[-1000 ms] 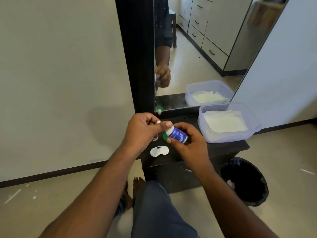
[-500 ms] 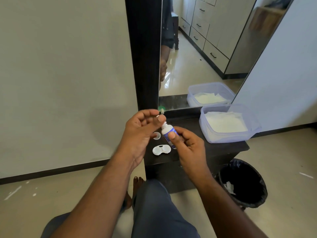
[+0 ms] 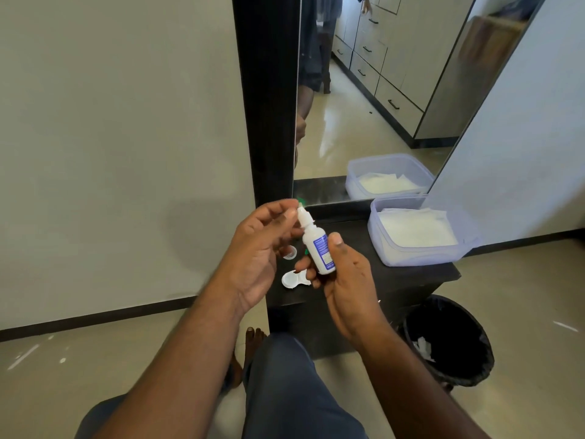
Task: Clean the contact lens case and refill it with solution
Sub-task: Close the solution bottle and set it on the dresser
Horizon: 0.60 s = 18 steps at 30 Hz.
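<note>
Right hand [image 3: 343,280] grips the solution bottle [image 3: 317,245] round its lower body, thumb up the right side, fingers curled behind; bottle upright, tipped slightly left, white nozzle uppermost. Bottle is white with a blue label; white print on the label too small to read, no brand legible. Left hand [image 3: 259,248] beside the nozzle, palm facing right, fingers loosely curved; fingertips [image 3: 289,213] close together at the tip of the nozzle, blurred, so cannot tell whether they pinch a cap or only touch the tip. Contact lens case [image 3: 295,279] lies on the dark table [image 3: 408,277] under the hands, both white wells open, partly hidden by right-hand fingers. One loose round lid [image 3: 289,252] just behind it on the table, between the hands. A sliver of green shows by the bottle, possibly the other lid. Clear plastic tub [image 3: 421,255] holding white tissues sits at the table's right end, against the mirror [image 3: 364,106]. Black-lined bin [image 3: 449,340] on the floor, right of the table
</note>
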Each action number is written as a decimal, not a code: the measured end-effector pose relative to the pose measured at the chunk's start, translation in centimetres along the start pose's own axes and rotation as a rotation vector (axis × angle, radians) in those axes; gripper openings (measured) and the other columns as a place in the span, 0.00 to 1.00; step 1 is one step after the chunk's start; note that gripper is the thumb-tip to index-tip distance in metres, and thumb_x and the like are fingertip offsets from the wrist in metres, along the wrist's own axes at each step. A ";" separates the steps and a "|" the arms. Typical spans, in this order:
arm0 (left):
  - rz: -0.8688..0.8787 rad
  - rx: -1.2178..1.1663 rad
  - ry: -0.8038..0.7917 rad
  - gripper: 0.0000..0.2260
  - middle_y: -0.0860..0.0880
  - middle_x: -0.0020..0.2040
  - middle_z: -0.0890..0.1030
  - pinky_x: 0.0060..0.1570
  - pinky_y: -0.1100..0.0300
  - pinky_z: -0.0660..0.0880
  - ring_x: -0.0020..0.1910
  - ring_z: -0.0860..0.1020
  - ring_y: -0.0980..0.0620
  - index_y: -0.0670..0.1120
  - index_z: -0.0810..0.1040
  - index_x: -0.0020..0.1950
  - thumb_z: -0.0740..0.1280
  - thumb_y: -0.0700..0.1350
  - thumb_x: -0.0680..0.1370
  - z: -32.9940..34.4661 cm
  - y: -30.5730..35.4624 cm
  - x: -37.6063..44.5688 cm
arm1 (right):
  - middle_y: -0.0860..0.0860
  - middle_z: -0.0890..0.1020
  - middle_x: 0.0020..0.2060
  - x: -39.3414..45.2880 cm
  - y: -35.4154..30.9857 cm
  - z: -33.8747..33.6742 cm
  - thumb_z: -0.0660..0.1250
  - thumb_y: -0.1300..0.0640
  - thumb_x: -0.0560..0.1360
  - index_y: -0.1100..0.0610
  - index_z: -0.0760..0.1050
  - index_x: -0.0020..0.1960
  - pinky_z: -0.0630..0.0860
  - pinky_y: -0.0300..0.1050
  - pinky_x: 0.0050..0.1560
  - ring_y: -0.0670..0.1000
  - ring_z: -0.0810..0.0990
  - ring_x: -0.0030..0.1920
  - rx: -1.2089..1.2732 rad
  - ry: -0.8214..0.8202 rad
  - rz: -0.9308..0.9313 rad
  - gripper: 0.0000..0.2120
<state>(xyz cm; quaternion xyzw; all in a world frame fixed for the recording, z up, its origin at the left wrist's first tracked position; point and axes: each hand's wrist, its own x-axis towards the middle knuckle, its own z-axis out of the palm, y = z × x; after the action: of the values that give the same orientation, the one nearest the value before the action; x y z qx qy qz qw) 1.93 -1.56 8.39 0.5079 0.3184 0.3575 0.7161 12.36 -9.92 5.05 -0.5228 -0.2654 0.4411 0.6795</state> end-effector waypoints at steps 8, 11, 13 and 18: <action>0.060 0.117 0.026 0.10 0.49 0.47 0.86 0.37 0.71 0.76 0.45 0.84 0.57 0.41 0.82 0.56 0.67 0.41 0.77 0.7 0.1 0.2 | 0.56 0.82 0.33 0.0 -0.1 0.4 0.56 0.39 0.71 0.58 0.79 0.49 0.71 0.42 0.36 0.48 0.77 0.31 -0.017 0.007 0.027 0.24; -0.008 0.129 -0.119 0.14 0.51 0.57 0.83 0.47 0.61 0.78 0.56 0.81 0.52 0.46 0.78 0.64 0.59 0.41 0.81 -0.1 0.2 0.3 | 0.55 0.81 0.31 -0.1 -0.3 0.4 0.56 0.40 0.70 0.58 0.78 0.48 0.72 0.40 0.34 0.47 0.77 0.29 0.080 -0.011 0.084 0.23; -0.043 0.092 -0.098 0.16 0.53 0.60 0.82 0.53 0.55 0.73 0.59 0.79 0.50 0.51 0.76 0.66 0.61 0.49 0.79 0.0 0.3 0.3 | 0.56 0.81 0.31 0.0 -0.3 0.5 0.56 0.40 0.70 0.59 0.78 0.48 0.71 0.41 0.35 0.48 0.76 0.30 0.070 -0.025 0.085 0.24; 0.048 0.098 0.032 0.26 0.55 0.45 0.84 0.41 0.64 0.76 0.44 0.82 0.57 0.51 0.74 0.63 0.70 0.55 0.66 0.9 0.7 0.4 | 0.56 0.80 0.31 0.0 -0.1 0.7 0.56 0.39 0.71 0.59 0.78 0.47 0.71 0.42 0.36 0.48 0.76 0.30 0.061 -0.039 0.068 0.25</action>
<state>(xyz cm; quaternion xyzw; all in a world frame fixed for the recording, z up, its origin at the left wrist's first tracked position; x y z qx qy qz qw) 2.73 -1.52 9.24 0.5442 0.3347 0.3664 0.6765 11.81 -9.60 5.38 -0.5017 -0.2472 0.4819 0.6745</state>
